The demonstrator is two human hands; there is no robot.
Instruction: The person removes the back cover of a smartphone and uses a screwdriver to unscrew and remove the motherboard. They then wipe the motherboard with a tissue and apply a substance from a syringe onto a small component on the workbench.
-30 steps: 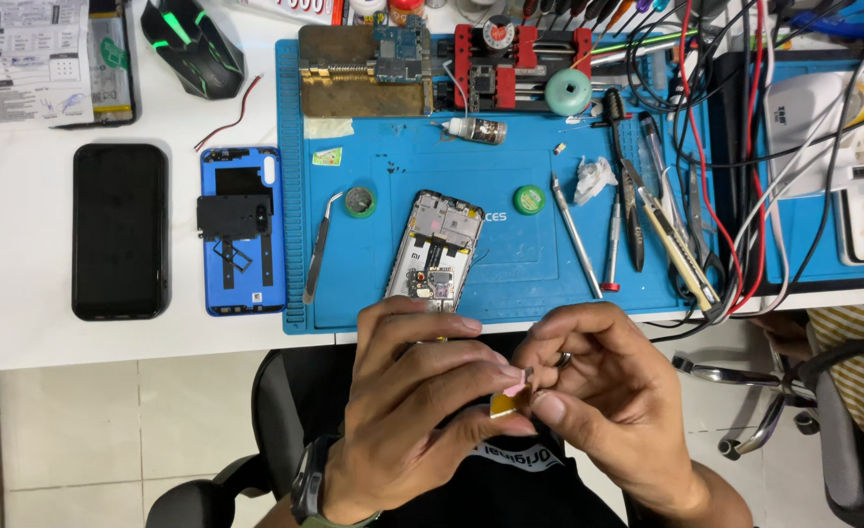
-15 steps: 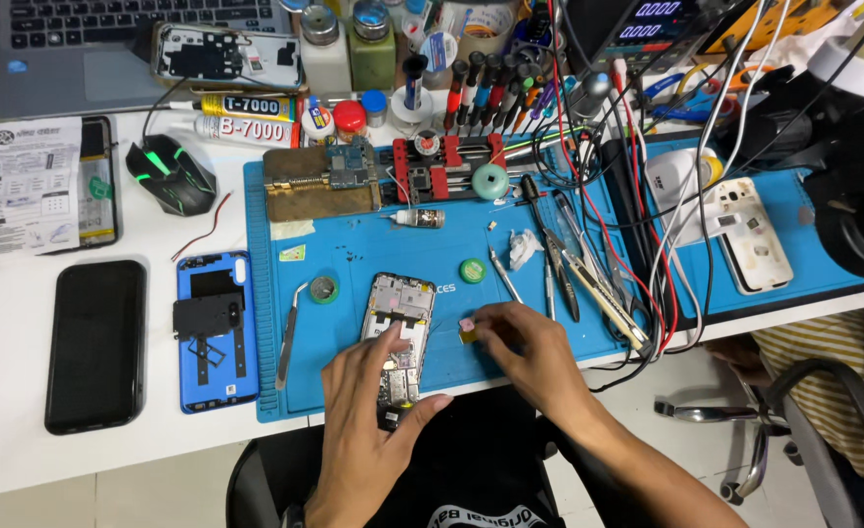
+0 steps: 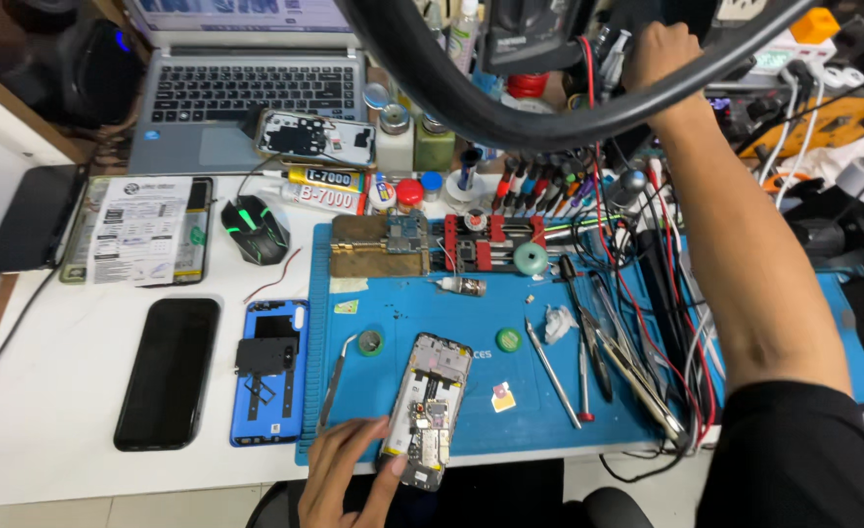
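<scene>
1. Reaching far up the bench, the right hand (image 3: pixel 659 49) is among the tools behind the black ring; whether it grips anything I cannot tell.
2. Left hand (image 3: pixel 339 471) lies open, fingertips steadying the opened phone (image 3: pixel 432 406) on the blue mat (image 3: pixel 402 293).
3. Its circuit boards are exposed; fetching a tool seems underway.

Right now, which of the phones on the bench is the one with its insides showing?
The opened phone on the blue mat, under the left hand. Its circuit boards are exposed; the black phone and blue-backed phone lie closed on the white table.
</scene>
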